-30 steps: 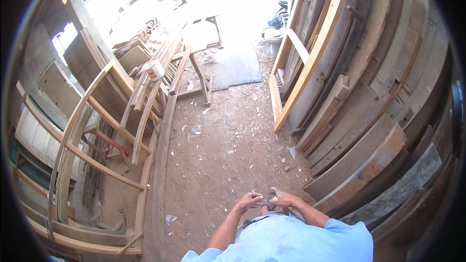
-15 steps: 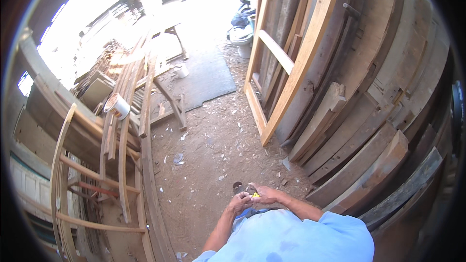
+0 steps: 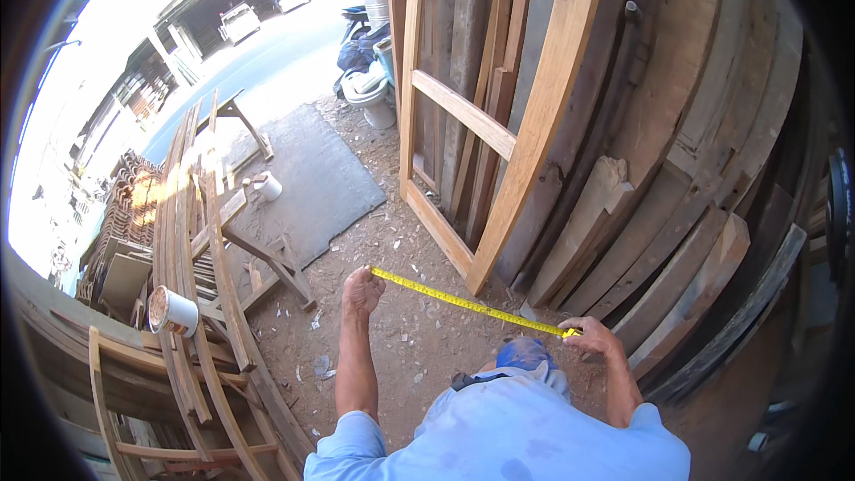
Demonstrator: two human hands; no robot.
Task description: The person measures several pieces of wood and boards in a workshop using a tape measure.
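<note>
A yellow tape measure (image 3: 463, 302) is drawn out in front of my body, its blade stretched between my two hands. My left hand (image 3: 363, 290) pinches the free end of the blade, out ahead with the arm straight. At the other end my right hand (image 3: 595, 337) is closed round the tape's case, which is mostly hidden in the fingers. The blade slopes down from left to right, above the littered floor. Just beyond it stands the lower corner of a light wooden frame (image 3: 509, 205); I cannot tell whether they touch.
Thick boards and beams (image 3: 668, 240) lean along the right side. On the left, long timber strips (image 3: 218, 249) lie across trestles, with a white bucket (image 3: 173, 312) on them. A dark sheet (image 3: 329, 183) lies on the floor ahead, near a toilet bowl (image 3: 369, 98).
My hands have moved apart, left hand forward and left, right hand out to the right, pulling the yellow blade out between them. The view has turned somewhat to the right.
</note>
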